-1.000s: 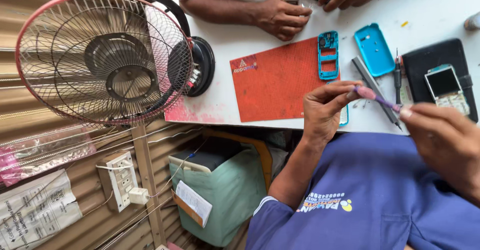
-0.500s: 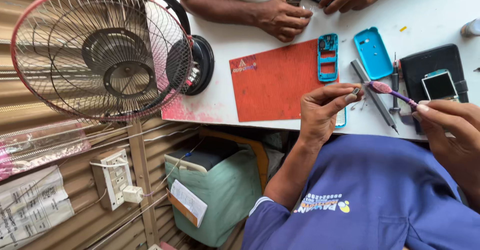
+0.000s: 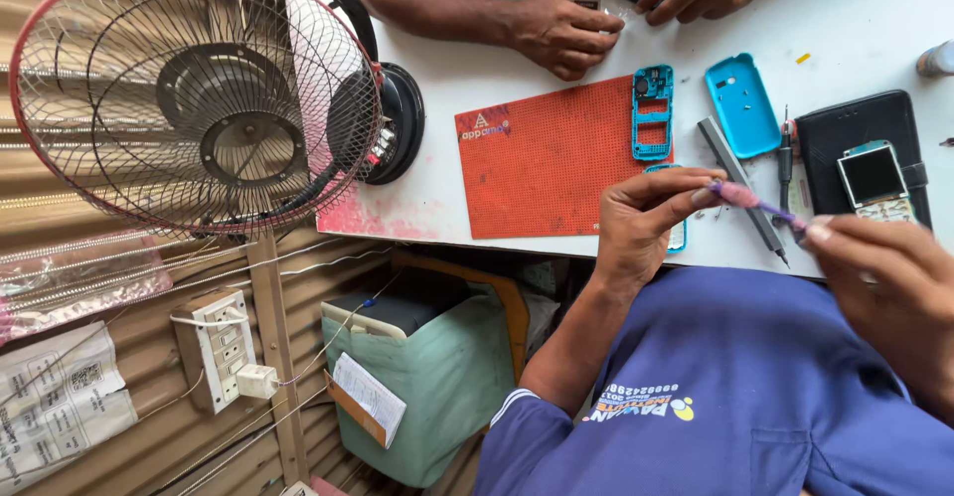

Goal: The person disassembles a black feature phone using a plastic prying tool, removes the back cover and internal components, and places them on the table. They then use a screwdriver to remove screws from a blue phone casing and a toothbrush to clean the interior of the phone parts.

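Observation:
My left hand (image 3: 641, 223) pinches the pink tip of a thin purple tool (image 3: 757, 203) between thumb and fingers, just over the near edge of the white table (image 3: 865, 19). My right hand (image 3: 879, 292) holds the tool's other end at the right. A teal phone part (image 3: 677, 237) lies partly hidden under my left hand. A red work mat (image 3: 547, 158) lies left of my left hand, with a teal phone frame (image 3: 652, 113) at its right edge.
A teal back cover (image 3: 741, 104), a grey bar (image 3: 733, 170), a screwdriver (image 3: 784, 163) and a small phone (image 3: 874, 178) on a black case (image 3: 863, 123) lie on the table. Another person's hands (image 3: 561, 31) work at its far side. A wire-caged fan (image 3: 194, 98) stands at the left; a green box (image 3: 437, 377) sits below.
My right hand has dropped a little lower and to the right along the tool. My left hand keeps its pinch on the tip. The view has shifted slightly.

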